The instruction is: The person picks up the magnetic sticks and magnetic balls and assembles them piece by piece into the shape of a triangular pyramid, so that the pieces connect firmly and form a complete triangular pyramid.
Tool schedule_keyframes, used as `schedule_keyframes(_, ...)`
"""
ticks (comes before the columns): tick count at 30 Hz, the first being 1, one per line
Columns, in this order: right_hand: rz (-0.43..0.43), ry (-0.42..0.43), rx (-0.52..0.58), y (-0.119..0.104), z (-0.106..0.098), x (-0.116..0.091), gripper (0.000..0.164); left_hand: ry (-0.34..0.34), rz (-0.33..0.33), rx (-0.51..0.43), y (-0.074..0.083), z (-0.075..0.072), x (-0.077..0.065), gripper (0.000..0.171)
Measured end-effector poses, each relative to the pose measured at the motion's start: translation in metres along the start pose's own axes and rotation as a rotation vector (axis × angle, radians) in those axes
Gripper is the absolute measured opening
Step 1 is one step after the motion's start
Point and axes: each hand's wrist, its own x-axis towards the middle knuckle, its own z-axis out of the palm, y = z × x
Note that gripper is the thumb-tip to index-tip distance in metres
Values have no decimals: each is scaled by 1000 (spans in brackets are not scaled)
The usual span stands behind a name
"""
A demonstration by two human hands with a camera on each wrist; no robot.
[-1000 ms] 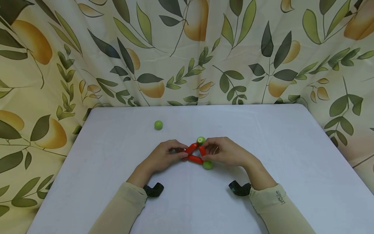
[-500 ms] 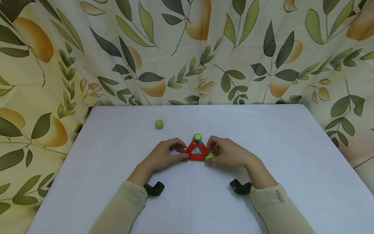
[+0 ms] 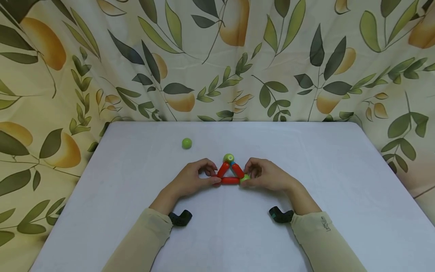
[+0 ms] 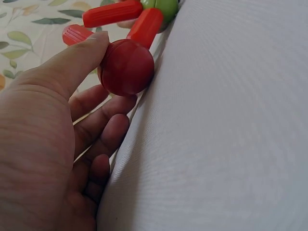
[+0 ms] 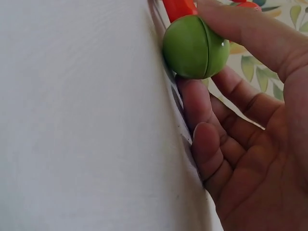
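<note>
Three red ribbed rods, among them the level front rod (image 3: pixel 230 181), form a triangle with balls at its corners. My left hand (image 3: pixel 193 178) pinches the red ball (image 4: pixel 126 67) at the left corner between thumb and fingers. At the right corner, my right hand (image 3: pixel 270 175) has its thumb and fingers around a green ball (image 5: pixel 196 48). Another green ball (image 3: pixel 229 158), with a pale round spot facing up, tops the far corner. A small blue bit (image 3: pixel 232 163) shows beside that ball, at the end of the right-hand rod (image 3: pixel 238 171).
A loose green ball (image 3: pixel 186 143) lies toward the back left of the white-covered table (image 3: pixel 306 151). Behind the table hangs a curtain (image 3: pixel 210 75) printed with leaves and fruit. A black wrist camera (image 3: pixel 180 218) sticks out from the left cuff, another from the right.
My right hand has shifted from the right-hand rod to the green corner ball. The front rod has swung from slanted to level, and the right-hand rod now reaches that ball.
</note>
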Motion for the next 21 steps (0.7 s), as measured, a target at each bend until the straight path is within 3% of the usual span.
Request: schedule_keyframes(21,21,16,69,5,0,1,38,15,-6,5,-1,0,1,35)
